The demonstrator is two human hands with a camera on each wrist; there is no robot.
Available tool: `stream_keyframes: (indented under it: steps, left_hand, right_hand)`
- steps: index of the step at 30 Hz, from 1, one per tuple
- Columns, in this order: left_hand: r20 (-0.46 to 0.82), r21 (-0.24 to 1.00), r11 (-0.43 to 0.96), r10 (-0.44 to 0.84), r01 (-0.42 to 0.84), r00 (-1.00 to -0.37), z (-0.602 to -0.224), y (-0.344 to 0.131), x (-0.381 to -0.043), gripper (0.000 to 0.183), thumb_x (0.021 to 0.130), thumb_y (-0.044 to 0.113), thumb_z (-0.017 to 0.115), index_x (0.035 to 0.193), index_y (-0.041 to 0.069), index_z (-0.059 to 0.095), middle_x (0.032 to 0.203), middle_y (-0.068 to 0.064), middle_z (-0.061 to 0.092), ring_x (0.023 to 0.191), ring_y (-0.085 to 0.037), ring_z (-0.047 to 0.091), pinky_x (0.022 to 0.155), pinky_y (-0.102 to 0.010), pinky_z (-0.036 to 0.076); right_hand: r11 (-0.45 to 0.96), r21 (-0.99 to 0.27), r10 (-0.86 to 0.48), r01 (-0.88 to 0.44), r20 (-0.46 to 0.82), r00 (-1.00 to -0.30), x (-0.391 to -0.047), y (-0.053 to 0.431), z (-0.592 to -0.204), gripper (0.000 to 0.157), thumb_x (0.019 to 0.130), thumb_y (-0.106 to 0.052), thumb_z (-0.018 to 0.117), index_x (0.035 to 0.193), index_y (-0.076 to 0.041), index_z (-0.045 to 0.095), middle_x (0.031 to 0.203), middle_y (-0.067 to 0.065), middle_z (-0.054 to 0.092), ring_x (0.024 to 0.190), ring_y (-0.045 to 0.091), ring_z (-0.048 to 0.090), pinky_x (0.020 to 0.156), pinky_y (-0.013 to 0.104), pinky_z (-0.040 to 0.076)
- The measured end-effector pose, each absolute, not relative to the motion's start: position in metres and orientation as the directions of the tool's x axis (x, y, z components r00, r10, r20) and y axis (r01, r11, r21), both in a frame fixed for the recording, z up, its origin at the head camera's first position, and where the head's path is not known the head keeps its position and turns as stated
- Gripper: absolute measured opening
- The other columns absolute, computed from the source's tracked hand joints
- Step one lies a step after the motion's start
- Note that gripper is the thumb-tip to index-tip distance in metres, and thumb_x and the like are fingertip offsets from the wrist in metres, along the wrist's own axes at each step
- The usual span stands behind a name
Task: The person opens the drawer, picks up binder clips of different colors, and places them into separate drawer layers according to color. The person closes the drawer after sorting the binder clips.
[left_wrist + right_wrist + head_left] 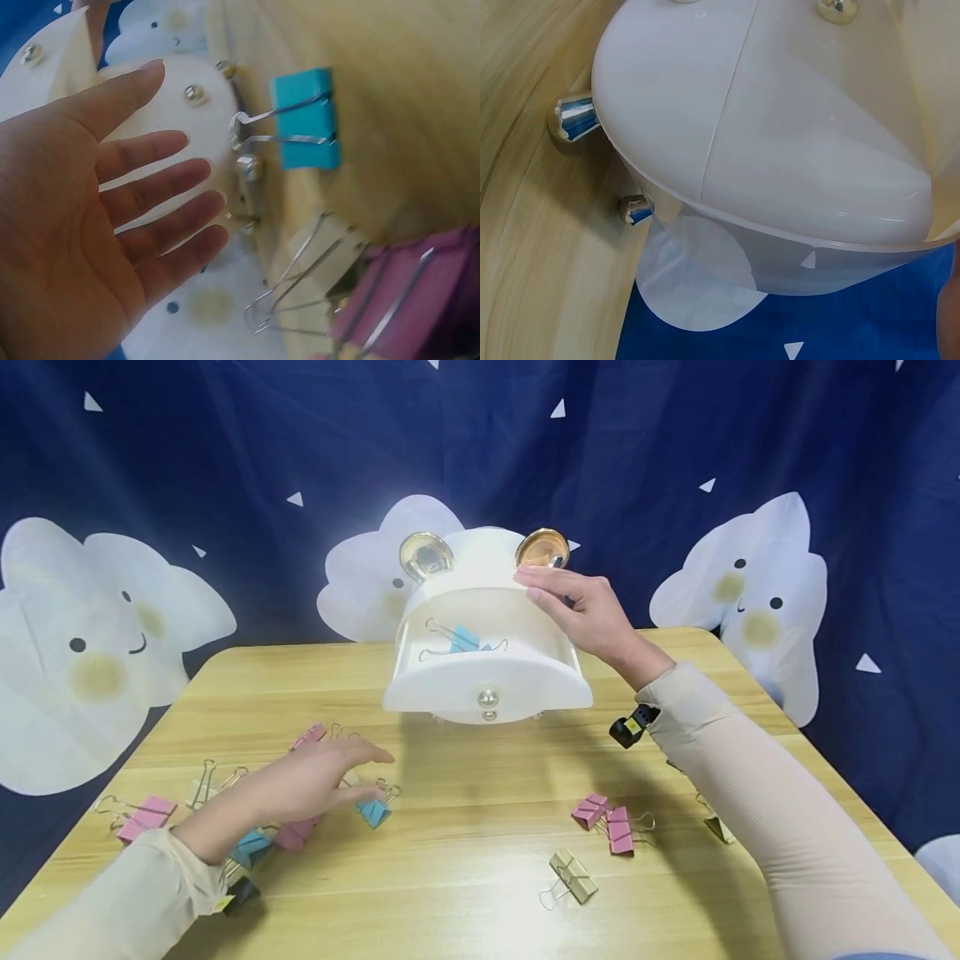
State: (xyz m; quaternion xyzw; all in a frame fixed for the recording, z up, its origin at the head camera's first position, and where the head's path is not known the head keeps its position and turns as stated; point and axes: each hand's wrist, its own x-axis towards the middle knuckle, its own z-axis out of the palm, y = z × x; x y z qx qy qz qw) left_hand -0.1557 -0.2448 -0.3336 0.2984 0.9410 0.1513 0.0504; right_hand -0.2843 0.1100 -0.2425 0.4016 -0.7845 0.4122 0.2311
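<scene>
A white box with round gold ears [427,556] stands at the back of the table. Its upper part is raised, and light-blue binder clips [465,639] show inside. My right hand [592,610] pinches the edge of the box's lid [480,572] near the right ear, thumb lower than the fingers; in the right wrist view only a sliver of it appears. My left hand [318,781] hovers over the left side of the table, fingers spread and palm bare in its wrist view. Close to its fingers lies a blue binder clip [307,120], with a pink clip [412,300] nearby.
Several pink, blue and cream binder clips lie on the left, among them a pink clip [147,817]. On the right are pink clips [620,831] and a gold clip [573,875]. A dark blue curtain [600,443] with white cloud shapes hangs behind the table.
</scene>
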Motion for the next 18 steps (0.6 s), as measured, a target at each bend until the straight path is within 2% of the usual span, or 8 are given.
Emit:
stream_keyframes:
  steps: [2, 6, 13, 18]
  left_hand:
    - [-0.016, 0.322, 0.771, 0.584, 0.549, -0.811, -0.338, -0.243, -0.152, 0.049, 0.093, 0.045, 0.064, 0.129, 0.012, 0.061, 0.126, -0.002, 0.062, 0.116, -0.024, 0.059, 0.097, -0.045, 0.048]
    - [-0.040, 0.306, 0.788, 0.571, 0.534, -0.820, -0.346, -0.240, -0.146, 0.055, 0.089, 0.049, 0.067, 0.129, 0.012, 0.062, 0.126, -0.004, 0.062, 0.109, -0.023, 0.062, 0.092, -0.043, 0.051]
    - [-0.017, 0.232, 0.800, 0.572, 0.553, -0.820, -0.362, -0.232, -0.140, 0.061, 0.082, 0.052, 0.073, 0.125, 0.009, 0.063, 0.118, -0.007, 0.064, 0.101, -0.027, 0.065, 0.086, -0.046, 0.054]
    - [-0.004, 0.147, 0.789, 0.604, 0.597, -0.797, -0.372, -0.227, -0.139, 0.052, 0.085, 0.043, 0.074, 0.123, 0.009, 0.064, 0.115, -0.008, 0.065, 0.099, -0.028, 0.065, 0.084, -0.046, 0.054]
  right_hand:
    - [0.342, -0.462, -0.439, -0.818, 0.691, -0.574, -0.281, 0.109, -0.241, 0.027, 0.096, -0.002, 0.060, 0.122, 0.002, 0.066, 0.127, 0.015, 0.063, 0.126, 0.021, 0.054, 0.104, 0.028, 0.042]
    - [0.347, -0.456, -0.436, -0.820, 0.695, -0.571, -0.286, 0.109, -0.245, 0.028, 0.096, -0.003, 0.061, 0.123, 0.000, 0.067, 0.129, 0.013, 0.062, 0.126, 0.021, 0.054, 0.104, 0.029, 0.042]
    - [0.354, -0.438, -0.429, -0.826, 0.709, -0.560, -0.312, 0.116, -0.260, 0.029, 0.095, -0.011, 0.066, 0.123, -0.014, 0.070, 0.129, -0.003, 0.063, 0.124, 0.010, 0.054, 0.103, 0.028, 0.042]
    - [0.351, -0.439, -0.433, -0.827, 0.707, -0.559, -0.314, 0.117, -0.262, 0.029, 0.095, -0.014, 0.066, 0.124, -0.018, 0.070, 0.128, -0.007, 0.063, 0.124, 0.008, 0.053, 0.104, 0.027, 0.042]
